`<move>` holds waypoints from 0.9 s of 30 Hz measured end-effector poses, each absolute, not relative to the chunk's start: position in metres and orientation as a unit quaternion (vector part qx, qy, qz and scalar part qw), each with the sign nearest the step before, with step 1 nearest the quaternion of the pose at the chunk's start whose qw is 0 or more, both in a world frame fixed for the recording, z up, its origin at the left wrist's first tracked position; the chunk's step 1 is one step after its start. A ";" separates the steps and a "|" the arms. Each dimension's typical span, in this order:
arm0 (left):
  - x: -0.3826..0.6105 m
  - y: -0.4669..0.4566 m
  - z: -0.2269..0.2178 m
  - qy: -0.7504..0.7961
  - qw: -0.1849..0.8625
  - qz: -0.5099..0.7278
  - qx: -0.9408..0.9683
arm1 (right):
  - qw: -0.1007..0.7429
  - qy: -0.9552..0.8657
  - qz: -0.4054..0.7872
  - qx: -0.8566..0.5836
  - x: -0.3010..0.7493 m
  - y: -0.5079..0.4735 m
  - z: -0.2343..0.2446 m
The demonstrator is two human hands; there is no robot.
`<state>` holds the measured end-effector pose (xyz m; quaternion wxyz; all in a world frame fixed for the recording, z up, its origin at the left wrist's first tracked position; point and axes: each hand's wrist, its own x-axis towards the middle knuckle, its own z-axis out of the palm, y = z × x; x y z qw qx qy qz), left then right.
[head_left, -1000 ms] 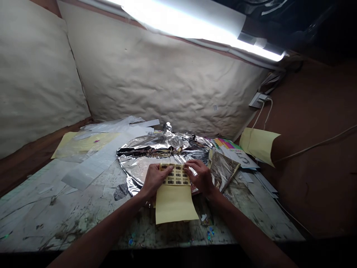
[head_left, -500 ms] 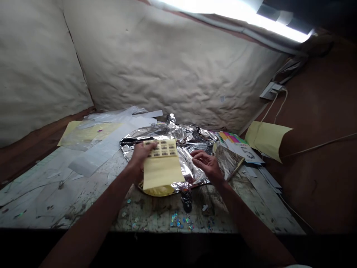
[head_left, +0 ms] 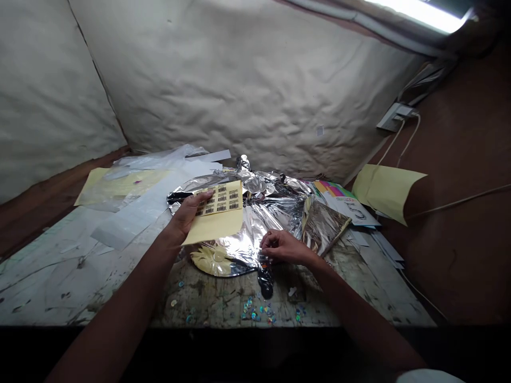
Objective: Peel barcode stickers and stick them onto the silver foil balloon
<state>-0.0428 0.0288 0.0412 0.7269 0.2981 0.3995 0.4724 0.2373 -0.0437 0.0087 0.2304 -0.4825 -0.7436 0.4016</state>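
Note:
My left hand (head_left: 184, 217) holds a yellow sheet of barcode stickers (head_left: 217, 210) by its left edge, lifted above a crumpled silver foil balloon (head_left: 255, 213) that lies flat on the worn table (head_left: 80, 276). My right hand (head_left: 279, 247) rests on the balloon's near edge with its fingers pinched together; what sits between the fingertips is too small to make out. A black tail of the balloon (head_left: 266, 279) hangs toward the table's front edge, just below that hand.
Clear plastic sleeves and yellow backing sheets (head_left: 128, 186) lie at the back left. A colourful printed card pack (head_left: 343, 205) and a curled yellow sheet (head_left: 385, 191) sit at the right. Loose sequins (head_left: 255, 311) dot the front edge. A wall socket with cable (head_left: 395, 117) is at the right.
My left hand has carried the sticker sheet up and to the left, off the balloon. My right hand let go of the sheet and dropped to the balloon's near edge, pinched.

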 end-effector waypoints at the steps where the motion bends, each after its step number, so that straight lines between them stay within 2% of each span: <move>1: -0.043 0.029 0.041 0.400 0.726 0.472 0.302 | 0.223 -0.763 0.361 -0.487 0.236 -0.044 0.008; 5: -0.043 0.028 0.041 0.398 0.721 0.464 0.325 | 0.194 -0.816 0.242 -0.489 0.232 -0.048 0.007; 10: -0.044 0.023 0.044 0.395 0.706 0.449 0.379 | 0.235 -0.802 0.240 -0.494 0.235 -0.046 0.006; 12: -0.040 0.019 0.043 0.386 0.701 0.432 0.417 | 0.273 -0.788 0.245 -0.494 0.238 -0.043 0.009; 14: -0.030 0.011 0.039 0.376 0.696 0.405 0.458 | 0.348 -0.745 0.269 -0.501 0.239 -0.040 0.012; 16: -0.015 0.002 0.032 0.371 0.690 0.378 0.493 | 0.426 -0.688 0.323 -0.491 0.239 -0.038 0.015; 18: 0.002 -0.008 0.023 0.371 0.681 0.363 0.517 | 0.456 -0.660 0.374 -0.465 0.236 -0.038 0.015; 20: 0.016 -0.015 0.016 0.372 0.671 0.360 0.531 | 0.436 -0.682 0.366 -0.459 0.233 -0.040 0.014; 25: 0.012 -0.005 0.014 0.399 0.659 0.381 0.512 | 0.395 -0.748 0.210 -0.490 0.241 -0.045 0.025; 27: -0.004 0.007 0.020 0.414 0.658 0.400 0.486 | 0.349 -0.792 0.201 -0.459 0.250 -0.050 0.036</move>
